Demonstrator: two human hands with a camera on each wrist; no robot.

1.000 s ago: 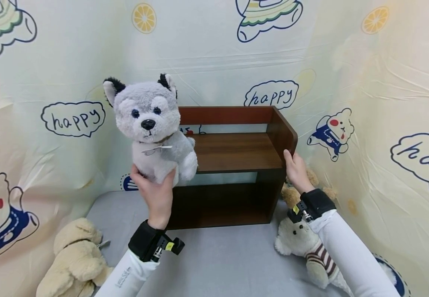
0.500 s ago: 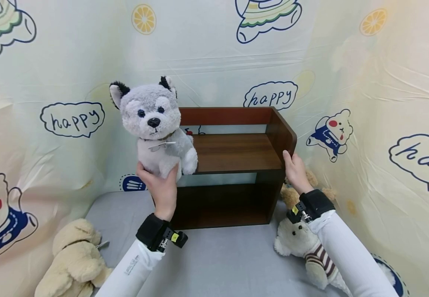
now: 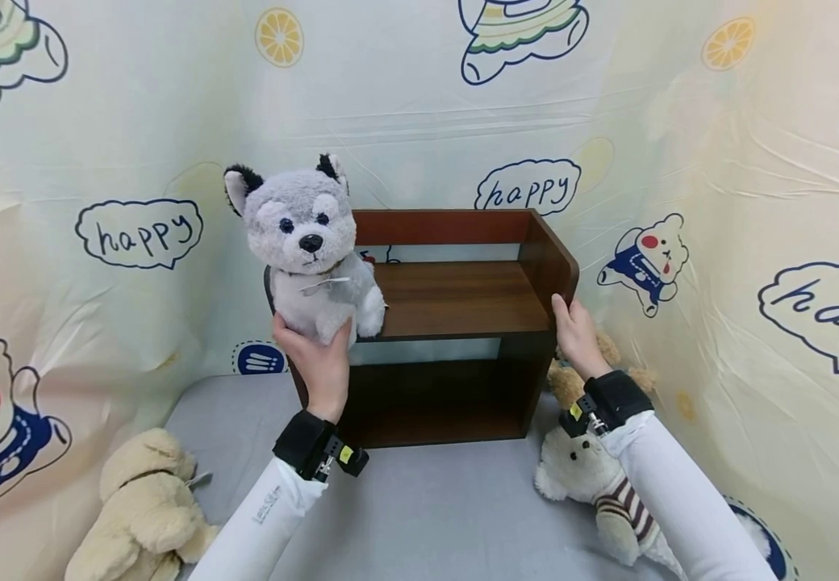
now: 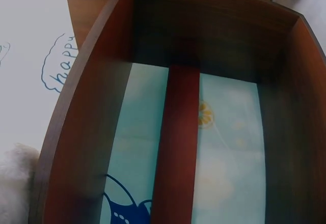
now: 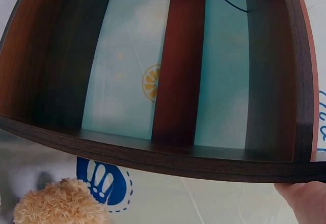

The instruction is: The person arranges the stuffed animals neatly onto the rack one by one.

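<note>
A grey-and-white plush husky (image 3: 310,258) with black-tipped ears is upright in my left hand (image 3: 321,367), which grips its lower body from below and in front. It overlaps the left end of the upper board of a dark brown two-tier wooden shelf (image 3: 463,298), hiding much of that end. My right hand (image 3: 581,335) holds the shelf's right side panel at its front edge, with the thumb toward the front. In the right wrist view the right hand (image 5: 305,201) shows at the panel's edge. The left wrist view looks into the shelf's lower compartment, with blurred fur at the left edge.
A beige plush dog (image 3: 147,516) lies at the left of the grey table (image 3: 419,516). On the right, a white plush bear (image 3: 579,464) in a striped sweater lies below my right forearm, and a tan curly plush toy (image 3: 568,379) sits behind. A printed curtain surrounds the table.
My left hand has moved the husky right and slightly down over the shelf's left end, uncovering part of the left side panel. The right hand stays on the side panel.
</note>
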